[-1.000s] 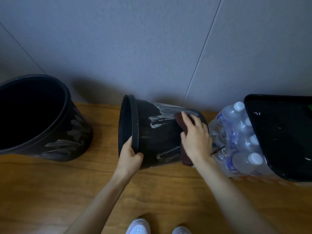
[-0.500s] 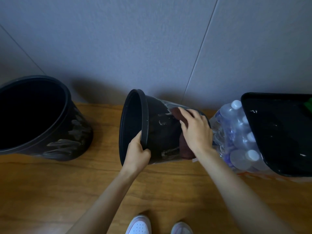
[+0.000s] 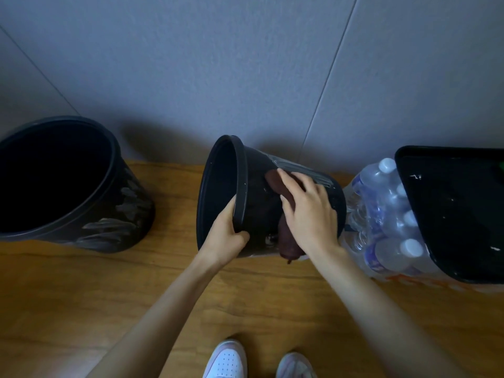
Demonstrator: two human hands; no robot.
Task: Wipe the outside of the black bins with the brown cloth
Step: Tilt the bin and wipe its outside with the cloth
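On tilted black bin (image 3: 259, 214), left hand (image 3: 226, 238) is gripping rim (image 3: 241, 186); flat right hand (image 3: 308, 214) is pressing brown cloth (image 3: 287, 245) nearer rim than before

A strip of bare floor (image 3: 174, 195) was left open between the left bin (image 3: 122, 214) and the tilted bin (image 3: 259, 214). On the right, the tilted bin's base was hemmed by the bottle pack (image 3: 381, 208), seemingly touching it, and a black tub (image 3: 450, 214) was leaned over the bottles. Passage behind was closed by the wall (image 3: 245, 64).
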